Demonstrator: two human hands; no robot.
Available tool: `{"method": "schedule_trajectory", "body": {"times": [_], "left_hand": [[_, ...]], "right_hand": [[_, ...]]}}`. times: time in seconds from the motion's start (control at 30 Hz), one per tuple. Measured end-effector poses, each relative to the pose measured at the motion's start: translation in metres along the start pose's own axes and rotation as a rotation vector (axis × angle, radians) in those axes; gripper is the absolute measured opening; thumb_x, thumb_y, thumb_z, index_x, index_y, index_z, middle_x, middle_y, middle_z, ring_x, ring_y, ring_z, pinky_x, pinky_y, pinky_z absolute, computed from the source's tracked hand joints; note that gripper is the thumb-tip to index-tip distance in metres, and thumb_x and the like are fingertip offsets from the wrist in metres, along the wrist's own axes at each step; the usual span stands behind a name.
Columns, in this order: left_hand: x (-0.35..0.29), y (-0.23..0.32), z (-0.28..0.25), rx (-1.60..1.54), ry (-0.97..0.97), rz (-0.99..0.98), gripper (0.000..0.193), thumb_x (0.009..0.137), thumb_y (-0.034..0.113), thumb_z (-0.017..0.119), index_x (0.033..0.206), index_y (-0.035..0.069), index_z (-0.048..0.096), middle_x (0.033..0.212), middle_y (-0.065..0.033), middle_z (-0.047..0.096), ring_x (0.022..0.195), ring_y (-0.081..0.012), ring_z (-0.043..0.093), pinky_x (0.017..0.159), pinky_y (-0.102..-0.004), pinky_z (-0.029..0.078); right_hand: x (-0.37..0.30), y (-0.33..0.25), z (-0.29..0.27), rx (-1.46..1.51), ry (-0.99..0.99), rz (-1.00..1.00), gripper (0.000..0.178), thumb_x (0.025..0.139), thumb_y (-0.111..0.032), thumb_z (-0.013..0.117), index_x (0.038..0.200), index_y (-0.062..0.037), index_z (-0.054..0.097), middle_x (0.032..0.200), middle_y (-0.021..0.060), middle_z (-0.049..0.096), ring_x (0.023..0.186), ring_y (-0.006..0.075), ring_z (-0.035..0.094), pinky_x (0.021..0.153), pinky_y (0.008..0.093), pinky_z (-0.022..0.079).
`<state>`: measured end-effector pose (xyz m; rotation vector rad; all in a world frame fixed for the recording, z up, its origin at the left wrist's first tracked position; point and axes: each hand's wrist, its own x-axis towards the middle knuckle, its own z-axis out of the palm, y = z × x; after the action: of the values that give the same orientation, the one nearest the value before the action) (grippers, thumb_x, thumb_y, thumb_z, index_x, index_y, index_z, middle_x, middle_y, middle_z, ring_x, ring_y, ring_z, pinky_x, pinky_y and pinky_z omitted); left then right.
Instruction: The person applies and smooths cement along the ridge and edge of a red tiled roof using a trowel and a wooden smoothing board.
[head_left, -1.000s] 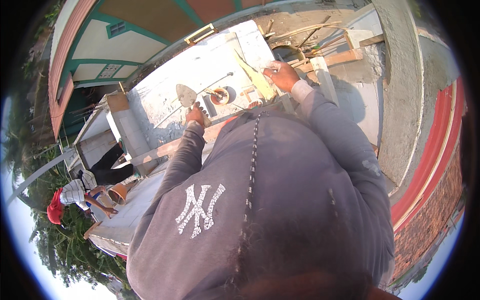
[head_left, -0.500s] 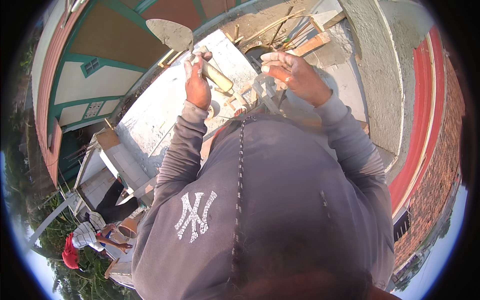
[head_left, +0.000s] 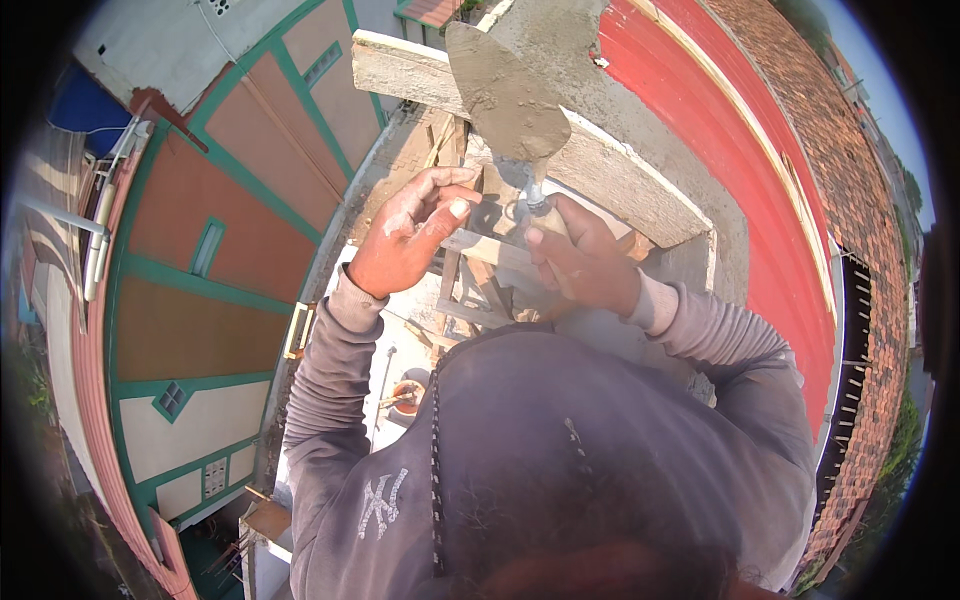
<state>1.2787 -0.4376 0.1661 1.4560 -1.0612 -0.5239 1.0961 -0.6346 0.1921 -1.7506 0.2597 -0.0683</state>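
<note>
1. Gripping the pale handle of a trowel, your right hand has its fingers closed round it, the thumb laid along the side nearest you.
2. The trowel is in front of you, right of your left hand, and its broad blade points to the far side and a little left. Grey material coats the face that you see.
3. Your left hand is raised just left of the handle, with a gap between the two. Its fingers are loosely bent and unclenched, the thumb apart from the palm, and pale smears mark the skin.
4. Beyond the trowel you have a rough concrete beam running from far left to nearer right; the blade overlaps it in your view, and you cannot tell whether they touch.
5. Below and between your hands lie wooden pieces, crossing at angles.
6. Nearer and to the left, past your left sleeve, an orange bucket sits on a whitish surface with a stick-like tool in it.
7. On your left stands a building wall with green strips between brown and cream panels; on your right slopes a red sheet roof, and beyond it a tiled roof.
</note>
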Motion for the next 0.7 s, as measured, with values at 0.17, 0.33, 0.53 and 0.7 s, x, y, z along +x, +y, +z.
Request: {"method": "schedule_trajectory", "body": {"times": [0.17, 0.33, 0.53, 0.7], "left_hand": [[0.129, 0.014, -0.035, 0.862, 0.454, 0.807, 0.020, 0.094, 0.019, 0.068, 0.112, 0.010, 0.072, 0.112, -0.0083, 0.070, 0.108, -0.0316, 0.064, 0.104, -0.0433, 0.043], [0.209, 0.007, -0.059, 1.266, 0.494, 0.301, 0.042, 0.105, 0.040, 0.047, 0.109, 0.011, 0.076, 0.104, -0.0172, 0.076, 0.105, -0.0402, 0.069, 0.101, -0.0488, 0.046], [0.217, -0.001, -0.051, 1.242, 0.400, 0.066, 0.058, 0.107, 0.050, 0.035, 0.108, 0.011, 0.078, 0.100, -0.0220, 0.076, 0.097, -0.0459, 0.071, 0.091, -0.0543, 0.053], [0.219, 0.009, -0.049, 1.228, 0.372, -0.050, 0.059, 0.106, 0.051, 0.035, 0.110, 0.012, 0.079, 0.105, -0.0234, 0.076, 0.101, -0.0468, 0.070, 0.091, -0.0537, 0.054]], "right_hand": [[0.037, 0.016, -0.005, 0.505, 0.336, 0.084, 0.037, 0.104, -0.044, 0.055, 0.104, -0.0068, 0.055, 0.074, 0.0071, 0.057, 0.054, 0.0185, 0.057, 0.047, 0.0366, 0.050], [0.062, 0.037, 0.017, 0.691, 0.280, 0.044, 0.048, 0.102, -0.053, 0.052, 0.098, -0.0050, 0.053, 0.068, 0.0091, 0.057, 0.049, 0.0199, 0.054, 0.044, 0.0379, 0.049], [0.013, 0.084, 0.034, 0.587, 0.178, 0.257, 0.043, 0.105, -0.048, 0.050, 0.096, -0.0053, 0.054, 0.068, 0.0091, 0.056, 0.047, 0.0190, 0.054, 0.041, 0.0373, 0.046], [-0.026, 0.111, 0.039, 0.335, 0.289, 0.043, 0.035, 0.108, -0.038, 0.053, 0.105, -0.0026, 0.056, 0.075, 0.0103, 0.059, 0.055, 0.0183, 0.057, 0.050, 0.0351, 0.047]]}}
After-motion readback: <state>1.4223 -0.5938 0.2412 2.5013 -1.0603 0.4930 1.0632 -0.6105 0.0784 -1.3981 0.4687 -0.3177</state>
